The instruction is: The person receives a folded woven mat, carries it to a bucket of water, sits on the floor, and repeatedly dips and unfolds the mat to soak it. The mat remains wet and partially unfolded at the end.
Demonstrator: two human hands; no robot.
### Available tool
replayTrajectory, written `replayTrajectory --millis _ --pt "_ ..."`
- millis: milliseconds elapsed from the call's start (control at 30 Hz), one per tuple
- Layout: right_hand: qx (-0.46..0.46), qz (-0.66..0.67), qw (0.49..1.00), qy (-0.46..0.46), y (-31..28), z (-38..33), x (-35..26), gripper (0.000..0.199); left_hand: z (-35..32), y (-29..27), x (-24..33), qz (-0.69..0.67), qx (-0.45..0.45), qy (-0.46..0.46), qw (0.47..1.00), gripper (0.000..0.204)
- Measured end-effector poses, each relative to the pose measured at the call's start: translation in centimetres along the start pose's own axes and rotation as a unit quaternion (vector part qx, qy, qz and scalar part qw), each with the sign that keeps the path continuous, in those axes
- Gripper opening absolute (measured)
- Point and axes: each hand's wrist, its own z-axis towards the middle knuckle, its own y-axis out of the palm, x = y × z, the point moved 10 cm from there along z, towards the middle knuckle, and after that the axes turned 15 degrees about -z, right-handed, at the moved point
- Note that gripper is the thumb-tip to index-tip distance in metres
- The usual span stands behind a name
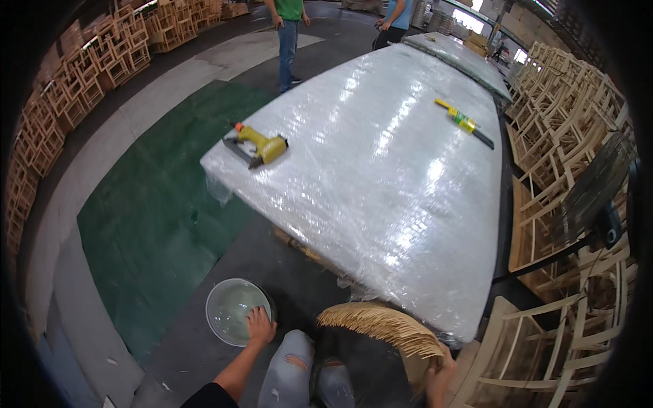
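My left hand [260, 328] reaches over the near right rim of a round bucket [216, 329], its fingers stretched out above or in the clear liquid inside. Whether the fingertips are wet cannot be seen. At the lower right, my right hand [441, 372] is closed on one end of a curved woven cane strip [381, 322]. That strip is tan, with a dense fringe of loose ends along its edge, and it arcs leftward past my knees. A pale flat part hangs below it near the hand.
A large table [381, 156] wrapped in clear plastic fills the middle. On it lie a yellow nail gun [264, 146] and a yellow-and-black tool [464, 122]. Wooden chair frames [544, 136] crowd the right, others [75, 88] the left. Two people stand beyond; green sheeting [163, 204] covers the floor.
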Motion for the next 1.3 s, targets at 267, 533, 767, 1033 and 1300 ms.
replayTrajectory --millis 267,533,767,1033,1300 --pt "0.018 -0.019 0.996 0.084 -12.9 -3.0 -8.9 0.02 -2.4 -16.0 11.6 -0.205 -0.125 0.114 0.964 0.05" --pt "0.062 -0.007 0.997 0.036 -17.1 -9.1 -16.5 0.026 -1.3 -28.8 18.4 -0.55 -0.09 0.265 0.787 0.028" --pt "0.035 0.18 0.981 0.069 -19.9 -16.4 -18.6 0.017 -3.6 -33.2 12.2 -0.351 -0.321 0.286 0.832 0.047" --pt "0.031 0.352 0.901 0.254 -18.7 -27.4 -16.7 0.024 -17.3 -37.4 8.9 -0.19 -0.479 0.363 0.776 0.092" --pt "-0.033 0.416 0.852 0.316 -15.6 -29.4 -23.5 0.03 -15.5 -39.6 -3.3 -0.529 -0.492 -0.052 0.69 0.048"
